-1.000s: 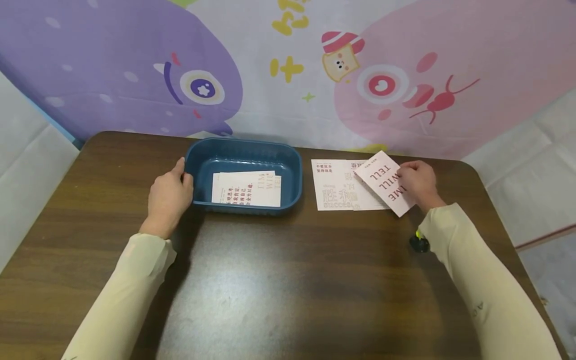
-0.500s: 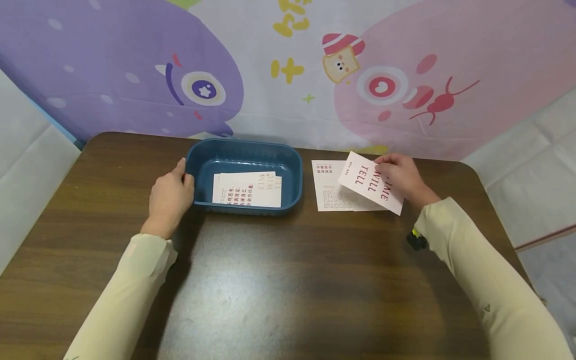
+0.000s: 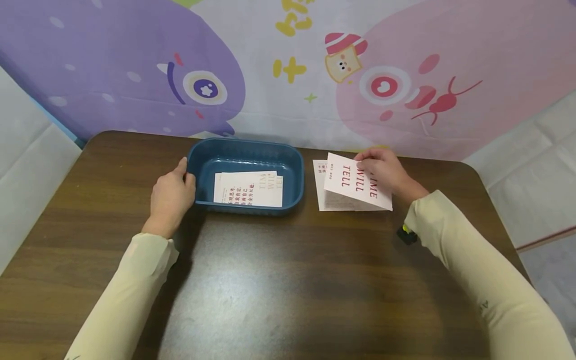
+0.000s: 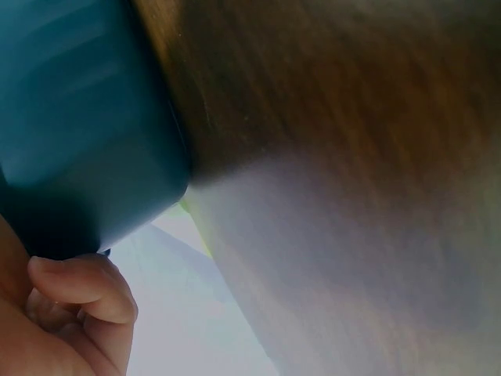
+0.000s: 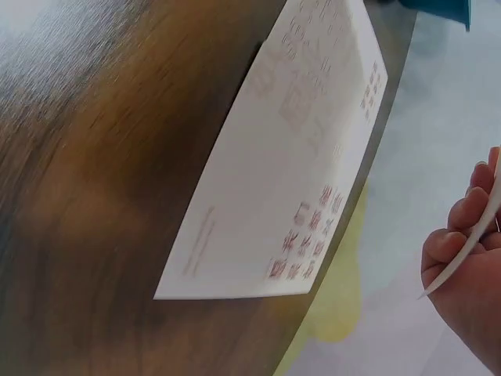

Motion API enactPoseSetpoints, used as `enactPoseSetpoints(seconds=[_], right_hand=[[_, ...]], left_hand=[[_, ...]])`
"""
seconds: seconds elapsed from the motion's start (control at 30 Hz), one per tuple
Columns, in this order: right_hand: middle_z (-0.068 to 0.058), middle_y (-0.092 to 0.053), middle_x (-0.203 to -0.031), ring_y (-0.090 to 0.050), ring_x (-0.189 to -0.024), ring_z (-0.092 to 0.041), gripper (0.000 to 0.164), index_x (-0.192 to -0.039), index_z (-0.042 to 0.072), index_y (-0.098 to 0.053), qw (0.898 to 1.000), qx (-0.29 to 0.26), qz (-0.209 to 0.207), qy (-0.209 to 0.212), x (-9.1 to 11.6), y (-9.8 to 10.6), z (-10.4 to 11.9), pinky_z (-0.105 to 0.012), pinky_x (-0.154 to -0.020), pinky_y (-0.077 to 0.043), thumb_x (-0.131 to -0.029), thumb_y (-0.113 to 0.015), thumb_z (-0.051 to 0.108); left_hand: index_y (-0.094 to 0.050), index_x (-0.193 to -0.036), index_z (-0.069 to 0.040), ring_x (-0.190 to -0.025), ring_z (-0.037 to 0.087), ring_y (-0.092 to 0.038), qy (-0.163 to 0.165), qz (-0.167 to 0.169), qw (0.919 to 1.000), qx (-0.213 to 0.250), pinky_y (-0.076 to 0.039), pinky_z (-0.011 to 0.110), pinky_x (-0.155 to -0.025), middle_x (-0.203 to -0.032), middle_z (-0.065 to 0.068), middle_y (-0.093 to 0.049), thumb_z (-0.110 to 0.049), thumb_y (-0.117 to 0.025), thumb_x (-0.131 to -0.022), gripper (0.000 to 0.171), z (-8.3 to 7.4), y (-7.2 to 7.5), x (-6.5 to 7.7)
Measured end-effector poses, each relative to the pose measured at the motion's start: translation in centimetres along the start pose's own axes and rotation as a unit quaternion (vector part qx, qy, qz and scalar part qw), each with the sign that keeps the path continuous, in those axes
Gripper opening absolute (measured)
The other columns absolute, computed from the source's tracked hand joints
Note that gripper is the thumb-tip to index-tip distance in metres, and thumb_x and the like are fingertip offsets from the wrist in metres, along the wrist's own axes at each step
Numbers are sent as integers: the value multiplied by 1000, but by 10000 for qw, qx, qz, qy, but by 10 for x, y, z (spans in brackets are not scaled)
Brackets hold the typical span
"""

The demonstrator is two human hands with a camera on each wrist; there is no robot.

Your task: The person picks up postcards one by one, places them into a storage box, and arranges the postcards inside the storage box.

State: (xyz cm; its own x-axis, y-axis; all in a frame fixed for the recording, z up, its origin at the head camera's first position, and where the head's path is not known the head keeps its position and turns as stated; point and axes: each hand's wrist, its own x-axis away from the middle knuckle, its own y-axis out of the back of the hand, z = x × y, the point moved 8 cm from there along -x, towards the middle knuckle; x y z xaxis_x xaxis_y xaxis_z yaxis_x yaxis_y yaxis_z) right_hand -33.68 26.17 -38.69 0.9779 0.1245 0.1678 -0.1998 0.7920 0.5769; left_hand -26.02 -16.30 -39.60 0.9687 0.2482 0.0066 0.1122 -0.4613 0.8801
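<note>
At the left end of a dark blue plastic tray (image 3: 294,172), my left hand (image 3: 168,200) grips the rim, its curled fingers against the outer wall in the left wrist view. Overlapping printed cards (image 3: 238,192) lie flat inside the tray. My right hand (image 3: 382,172) pinches a white card (image 3: 346,175) with red lettering by its far edge. That card is held tilted above more printed cards (image 5: 243,204) lying on the table, partly hiding them in the head view. The right wrist view shows the held card edge-on beside the curled fingers.
The brown wooden table (image 3: 288,280) has rounded far corners. Behind its far edge hangs a cartoon-printed cloth (image 3: 270,115). A small black object (image 3: 407,235) with a yellow-green part shows beneath the right cuff.
My right hand has moved left with the card, which has turned and now covers more of the cards on the table. The left hand and the tray have stayed put.
</note>
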Motion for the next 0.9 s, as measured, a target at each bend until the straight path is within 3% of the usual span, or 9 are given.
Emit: enactPoseSetpoints(seconds=[0.17, 0.4, 0.53, 0.9], right_hand=[[-4, -57, -87, -51, -72, -11, 21, -99, 4, -59, 9999, -17, 117, 91, -1, -9, 10, -23, -64, -40, -85, -51, 17], [-5, -60, -83, -53, -69, -12, 19, -97, 6, -60, 9990, 117, 279, 326, -3, -16, 30, -24, -64, -42, -85, -50, 16], [-5, -61, -82, -54, -67, -12, 19, -97, 6, -60, 9987, 174, 353, 324, -5, -19, 40, -24, -63, -42, -85, -50, 17], [-5, -62, -84, -54, -67, -13, 18, -95, 8, -61, 9981, 264, 420, 356, -10, -29, 58, -24, -62, -43, -84, -51, 18]], left_hand=[[-30, -138, -9, -56, 27, -43, -11, -23, 10000, -2, -32, 34, -50, -83, 25, -59, -24, -31, -90, 50, 0, 0, 0], [-29, -138, -10, -58, 28, -44, -28, 6, 10000, -14, -33, 34, -51, -86, 26, -59, -24, -31, -91, 50, 1, 0, 0], [-29, -138, -10, -55, 26, -43, -16, 7, 10000, -17, -32, 33, -49, -73, 22, -58, -24, -31, -90, 50, 0, 0, 0], [-28, -138, -10, -58, 28, -44, -35, 47, 10000, -40, -34, 35, -53, -78, 23, -59, -24, -31, -90, 50, 0, 0, -1]])
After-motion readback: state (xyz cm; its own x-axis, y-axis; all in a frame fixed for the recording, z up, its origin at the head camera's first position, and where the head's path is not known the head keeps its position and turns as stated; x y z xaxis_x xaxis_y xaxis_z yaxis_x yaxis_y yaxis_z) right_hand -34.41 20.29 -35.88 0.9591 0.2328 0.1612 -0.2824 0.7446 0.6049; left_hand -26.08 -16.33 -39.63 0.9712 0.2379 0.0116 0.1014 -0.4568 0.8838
